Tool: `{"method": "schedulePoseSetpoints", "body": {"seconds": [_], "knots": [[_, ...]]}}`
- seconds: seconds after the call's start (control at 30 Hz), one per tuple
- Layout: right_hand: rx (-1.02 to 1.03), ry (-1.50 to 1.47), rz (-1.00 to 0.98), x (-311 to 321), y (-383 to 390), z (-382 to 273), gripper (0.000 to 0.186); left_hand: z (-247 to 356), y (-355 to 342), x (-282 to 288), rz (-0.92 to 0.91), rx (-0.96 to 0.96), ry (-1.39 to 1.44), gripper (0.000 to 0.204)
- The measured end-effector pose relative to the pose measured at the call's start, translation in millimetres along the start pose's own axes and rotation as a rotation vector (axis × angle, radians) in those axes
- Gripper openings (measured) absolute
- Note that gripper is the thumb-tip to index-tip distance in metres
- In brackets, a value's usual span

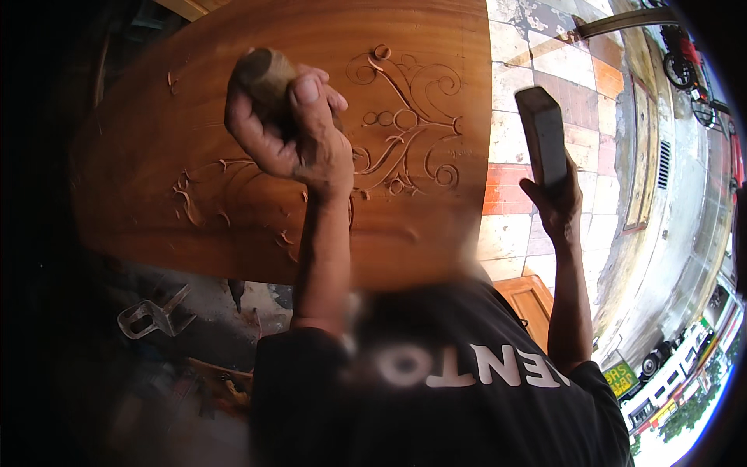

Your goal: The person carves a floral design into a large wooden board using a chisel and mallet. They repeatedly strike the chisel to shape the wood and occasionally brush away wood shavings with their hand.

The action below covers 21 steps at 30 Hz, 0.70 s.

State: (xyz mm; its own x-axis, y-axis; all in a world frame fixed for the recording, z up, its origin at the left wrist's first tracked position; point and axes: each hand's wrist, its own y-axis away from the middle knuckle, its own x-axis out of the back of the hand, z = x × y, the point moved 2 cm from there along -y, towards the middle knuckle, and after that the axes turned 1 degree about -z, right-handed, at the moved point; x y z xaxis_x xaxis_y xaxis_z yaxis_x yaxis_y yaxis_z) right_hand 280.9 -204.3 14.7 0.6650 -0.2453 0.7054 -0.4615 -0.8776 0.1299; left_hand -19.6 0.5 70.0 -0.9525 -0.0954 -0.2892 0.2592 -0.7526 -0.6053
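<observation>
A large reddish-brown wooden panel (420,218) fills the upper middle, carved and marked with scrollwork and small circles. Raised over its carved surface, my left hand (288,132) is closed around a rounded wooden piece, perhaps a tool handle (264,74), seen end-on; anything beyond it is hidden behind the hand. To the right of the panel, above the tiled ground, my right hand (556,202) grips a long dark rectangular block (545,132), held upright in the picture.
Below the panel's left part lie a bent metal bracket (156,315) and dim clutter (229,381). Tiled pavement (513,241) runs along the right, with a smaller wooden panel (521,300) low on it. A parked red motorbike (685,66) and vehicles (661,366) stand at the far right.
</observation>
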Motion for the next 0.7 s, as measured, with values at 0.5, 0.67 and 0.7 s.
{"method": "schedulePoseSetpoints", "body": {"seconds": [0.5, 0.67, 0.7], "knots": [[-0.323, -0.122, 0.067, 11.2, 67.8, 62.9, 0.076, -92.7, -38.7, -99.1, -0.355, 0.62, 0.197, 0.035], [-0.306, -0.098, 0.082, 16.0, 54.0, 45.3, 0.075, -90.3, -39.7, -104.5, -0.36, 0.641, 0.136, 0.035], [-0.274, -0.106, 0.1, 17.1, 51.3, 43.6, 0.075, -89.3, -39.5, -105.5, -0.358, 0.653, 0.121, 0.035]]}}
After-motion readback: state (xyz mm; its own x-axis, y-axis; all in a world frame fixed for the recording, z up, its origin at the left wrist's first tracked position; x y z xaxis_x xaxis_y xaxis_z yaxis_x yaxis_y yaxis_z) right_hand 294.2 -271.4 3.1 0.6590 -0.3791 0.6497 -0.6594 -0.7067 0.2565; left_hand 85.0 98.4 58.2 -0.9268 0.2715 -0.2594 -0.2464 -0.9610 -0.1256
